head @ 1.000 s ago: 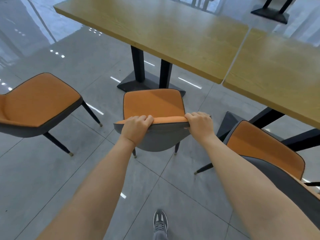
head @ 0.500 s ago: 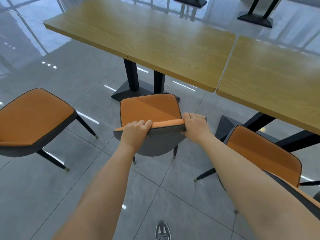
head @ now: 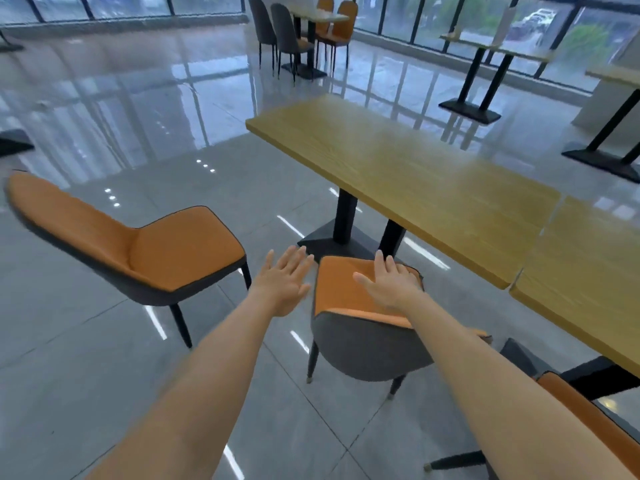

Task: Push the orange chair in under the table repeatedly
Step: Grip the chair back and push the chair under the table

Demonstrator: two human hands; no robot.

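Note:
The orange chair [head: 341, 292] with a grey back shell stands in front of the wooden table [head: 408, 181], its seat near the table's black pedestal and not under the top. My left hand [head: 284, 280] hovers open, fingers spread, to the left of the chair and above the floor. Fingers apart, my right hand [head: 389, 280] is open over the chair's seat, past the backrest; whether it touches the seat I cannot tell. Neither hand holds anything.
A second orange chair [head: 145, 251] stands to the left, turned away from the table. A third orange chair [head: 588, 420] sits at the lower right beside an adjoining table [head: 588, 265]. More tables and chairs stand far back by the windows. Glossy grey tile floor all around.
Both hands have let go of the chair's backrest and opened with fingers spread. The view has lifted and swung left, showing much more of the room.

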